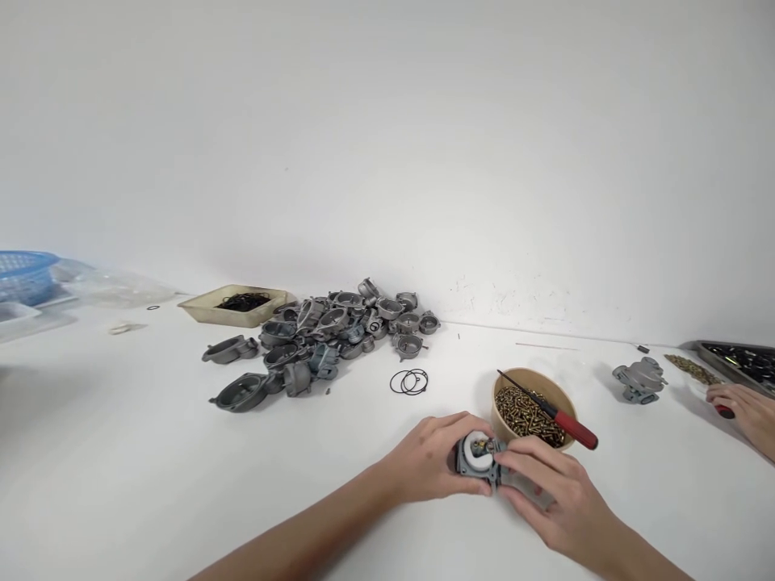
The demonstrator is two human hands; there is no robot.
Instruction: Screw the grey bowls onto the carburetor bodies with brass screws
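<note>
A small grey carburetor (465, 468) with a white ring-shaped float (475, 460) and brass parts faces up between my hands, just above the table. My left hand (429, 458) is closed around its left side, thumb along the lower edge. At its right side, my right hand (560, 492) pinches it with the fingertips; part of the body is hidden there. Just behind my hands stands a tan bowl (560, 386) full of brass-coloured screws (525, 415). A screwdriver (572, 426) with a red and black handle lies across the bowl.
A pile of grey metal bowl-shaped castings (333, 323) lies left of centre, near black rubber rings (410, 382). Behind it is a yellowish tray (206, 311) of black rings. Another carburetor (642, 379) sits at right, near another person's hand (744, 411) and a dark tray (720, 355).
</note>
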